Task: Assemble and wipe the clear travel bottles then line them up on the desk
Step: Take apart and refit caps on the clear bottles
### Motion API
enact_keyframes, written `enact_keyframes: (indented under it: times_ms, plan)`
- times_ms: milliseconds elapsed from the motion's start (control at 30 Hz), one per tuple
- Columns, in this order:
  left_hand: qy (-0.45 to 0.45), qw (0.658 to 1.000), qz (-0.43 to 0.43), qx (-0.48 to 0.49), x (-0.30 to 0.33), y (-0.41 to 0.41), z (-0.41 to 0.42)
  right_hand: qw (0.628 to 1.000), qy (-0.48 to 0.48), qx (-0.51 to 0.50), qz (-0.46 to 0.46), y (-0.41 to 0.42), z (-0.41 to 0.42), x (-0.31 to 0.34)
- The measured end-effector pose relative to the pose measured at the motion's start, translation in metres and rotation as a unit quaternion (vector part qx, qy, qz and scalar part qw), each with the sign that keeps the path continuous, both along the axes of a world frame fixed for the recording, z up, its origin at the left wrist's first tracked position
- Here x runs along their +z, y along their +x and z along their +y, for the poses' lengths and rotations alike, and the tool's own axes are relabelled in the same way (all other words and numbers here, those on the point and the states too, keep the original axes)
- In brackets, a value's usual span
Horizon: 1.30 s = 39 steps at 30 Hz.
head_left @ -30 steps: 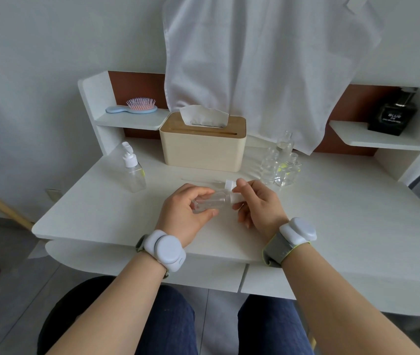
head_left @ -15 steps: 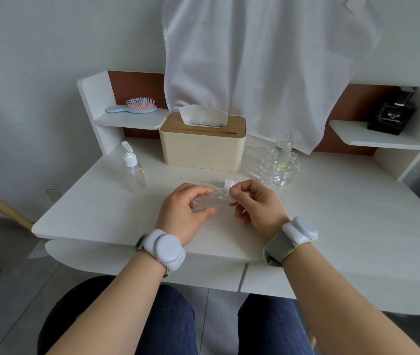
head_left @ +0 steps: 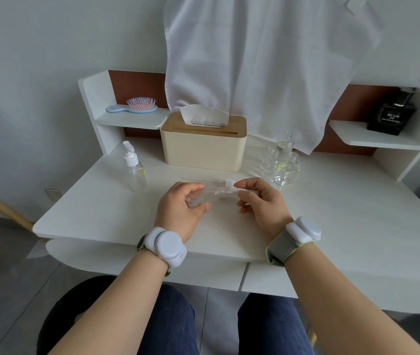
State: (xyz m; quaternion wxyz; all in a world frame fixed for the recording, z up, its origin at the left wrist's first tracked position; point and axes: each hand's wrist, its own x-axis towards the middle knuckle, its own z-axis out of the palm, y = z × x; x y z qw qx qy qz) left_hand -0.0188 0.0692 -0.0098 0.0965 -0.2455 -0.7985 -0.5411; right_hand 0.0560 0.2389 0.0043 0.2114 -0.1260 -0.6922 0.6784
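Item, centre of frame: clear travel bottle (head_left: 205,198), held on its side just above the desk (head_left: 344,213), neck toward the right. Its transparent body is hard to trace against the pale desktop, and the base is partly covered by fingers.

Left hand (head_left: 178,210): fingers and thumb curled round the bottle's body.

Right hand (head_left: 262,204): thumb and forefinger pinched together at the bottle's neck end, beside a small white cap (head_left: 230,182). Whether the cap is seated on the neck or only held against it cannot be told; the joint is hidden by the fingertips. It appears to be a pump or flip fitting.

Right of centre, near the back of the desk: a cluster of uncapped clear bottles (head_left: 282,165) standing close together, outlines overlapping, so their count is uncertain, probably three or four.

Left of centre: one capped clear bottle (head_left: 134,167) with a white pump top, upright, well apart from the cluster.

Centre, behind the hands: tissue box (head_left: 202,143), beige with a wooden lid, one tissue standing out.

Upper centre: white cloth (head_left: 268,60) hanging on the wall, top cut off by the frame edge, lower hem dropping behind the box and cluster.

Upper left shelf: hairbrush (head_left: 134,107). Upper right shelf: dark perfume bottle (head_left: 392,112), label only partly legible.

Both wrists carry white wristbands (head_left: 165,245).
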Motion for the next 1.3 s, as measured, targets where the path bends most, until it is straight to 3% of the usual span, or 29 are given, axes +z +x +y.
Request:
enact_keyframes:
  times_ms: [333, 500, 633, 733, 1300]
  plan:
    - [0.072, 0.991, -0.076, 0.08, -0.002, -0.007, -0.003, 0.995, 0.046, -0.084, 0.004, 0.0, 0.005, -0.002]
    - [0.176, 0.973, -0.096, 0.111, -0.001, -0.009, -0.008, 0.976, 0.213, -0.054, 0.009, 0.001, -0.002, -0.006]
    - [0.208, 0.966, -0.098, 0.117, -0.001, -0.009, -0.009, 0.924, 0.379, -0.042, -0.013, -0.002, -0.01, -0.006]
    - [0.209, 0.967, -0.099, 0.104, -0.001, -0.008, -0.008, 0.896, 0.44, -0.049, -0.015, -0.003, -0.014, -0.003]
    - [0.187, 0.973, -0.107, 0.079, 0.002, -0.005, -0.009, 0.884, 0.464, -0.054, -0.016, -0.007, -0.013, -0.004]
